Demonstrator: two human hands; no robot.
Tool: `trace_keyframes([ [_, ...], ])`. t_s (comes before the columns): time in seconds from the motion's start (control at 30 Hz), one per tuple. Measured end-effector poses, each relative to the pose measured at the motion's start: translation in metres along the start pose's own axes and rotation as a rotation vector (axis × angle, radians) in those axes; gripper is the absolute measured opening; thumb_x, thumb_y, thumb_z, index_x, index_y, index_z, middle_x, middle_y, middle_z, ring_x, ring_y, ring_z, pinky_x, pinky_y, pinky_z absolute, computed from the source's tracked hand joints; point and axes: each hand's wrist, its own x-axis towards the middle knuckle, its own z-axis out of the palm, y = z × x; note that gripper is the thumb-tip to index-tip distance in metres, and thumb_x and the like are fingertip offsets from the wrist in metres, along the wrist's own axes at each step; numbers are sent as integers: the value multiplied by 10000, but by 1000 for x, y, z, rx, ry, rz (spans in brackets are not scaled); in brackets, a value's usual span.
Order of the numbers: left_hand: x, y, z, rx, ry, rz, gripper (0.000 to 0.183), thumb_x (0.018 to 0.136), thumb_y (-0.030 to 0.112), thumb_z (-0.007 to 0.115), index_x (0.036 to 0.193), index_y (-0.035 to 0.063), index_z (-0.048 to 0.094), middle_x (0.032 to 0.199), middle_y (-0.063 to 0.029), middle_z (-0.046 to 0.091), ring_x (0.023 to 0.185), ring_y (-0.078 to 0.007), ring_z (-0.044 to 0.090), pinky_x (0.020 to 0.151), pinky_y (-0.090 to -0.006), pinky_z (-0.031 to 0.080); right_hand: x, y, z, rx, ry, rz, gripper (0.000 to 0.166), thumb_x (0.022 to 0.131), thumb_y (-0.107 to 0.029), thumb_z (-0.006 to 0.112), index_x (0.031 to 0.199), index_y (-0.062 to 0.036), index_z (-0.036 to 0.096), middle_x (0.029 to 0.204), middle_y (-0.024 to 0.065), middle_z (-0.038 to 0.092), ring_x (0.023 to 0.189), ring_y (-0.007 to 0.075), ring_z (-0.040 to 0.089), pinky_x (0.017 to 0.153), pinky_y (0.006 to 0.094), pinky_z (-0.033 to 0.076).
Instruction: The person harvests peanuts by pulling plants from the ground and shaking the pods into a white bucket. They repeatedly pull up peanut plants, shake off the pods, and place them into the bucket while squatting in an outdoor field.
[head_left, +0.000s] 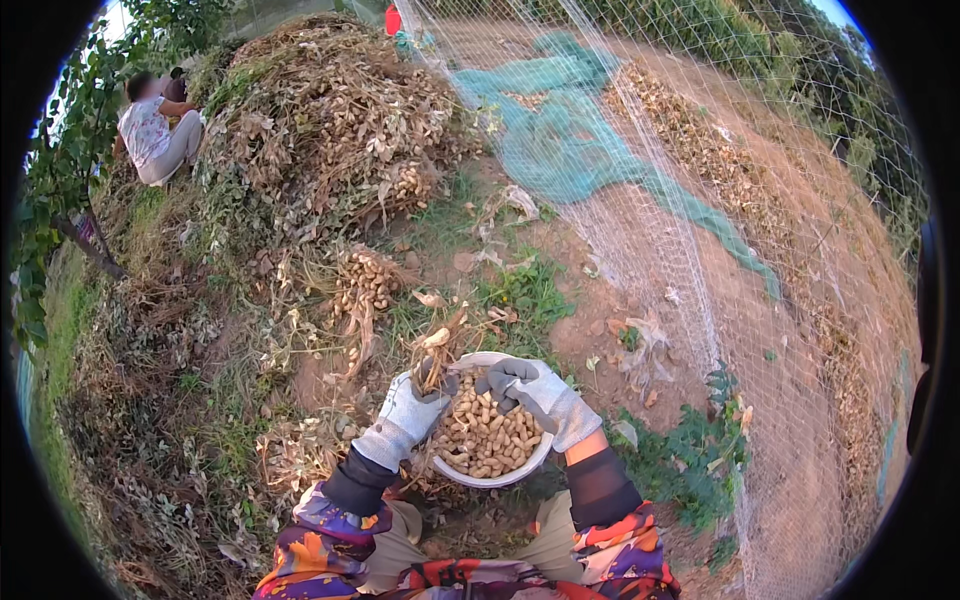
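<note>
My left hand (409, 415), in a grey-coated work glove, is closed around a dried peanut plant (433, 373). A pod on it sticks up above the fingers. Just to the right, my right hand (546, 397) is over the far right rim of a white bucket (513, 475), in a matching glove. Its fingers are curled together; whether a pod is between them cannot be seen. Loose peanuts in their shells (491, 442) fill much of the bucket, which stands on the ground between my legs. Both hands hide parts of the rim.
Ahead rises a large heap of peanut plants (330, 127); a smaller bunch with pods (367, 281) lies nearer. White netting (675, 300) hangs along the right, with green mesh (562, 150) behind it. A person (161, 135) sits at the far left near a tree (90, 247).
</note>
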Motion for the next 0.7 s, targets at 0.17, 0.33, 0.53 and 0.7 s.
trace_keyframes([
  [0.17, -9, 6, 6, -507, -275, -45, 294, 806, 132, 663, 1066, 11, 598, 917, -14, 624, 699, -65, 530, 613, -216, 434, 16, 53, 0, -860, 107, -17, 285, 819, -137, 515, 1088, -60, 569, 894, 109, 614, 795, 253, 592, 684, 334, 465],
  [0.33, -16, 10, -7, 31, -60, 1, 262, 791, 190, 661, 985, 17, 626, 862, -92, 660, 759, -155, 614, 655, -304, 486, 14, 43, 40, -1688, -10, -35, 244, 847, -163, 481, 1068, -109, 568, 986, 95, 637, 900, 266, 621, 728, 405, 482],
  [0.53, -41, 42, -2, 487, -176, 151, 485, 734, 301, 648, 1162, 91, 555, 959, -175, 637, 911, -327, 607, 816, -386, 480, 9, 105, -65, -1703, 297, 165, 201, 863, -176, 465, 937, -101, 636, 877, 85, 671, 759, 270, 658, 626, 400, 517],
  [0.7, -26, 38, -20, 832, -276, 40, 390, 725, 282, 645, 1068, 101, 603, 858, -178, 643, 822, -337, 616, 738, -421, 486, 26, 51, -12, -1320, 383, 19, 210, 788, -181, 591, 975, -93, 628, 989, 162, 618, 903, 314, 598, 790, 388, 479],
])
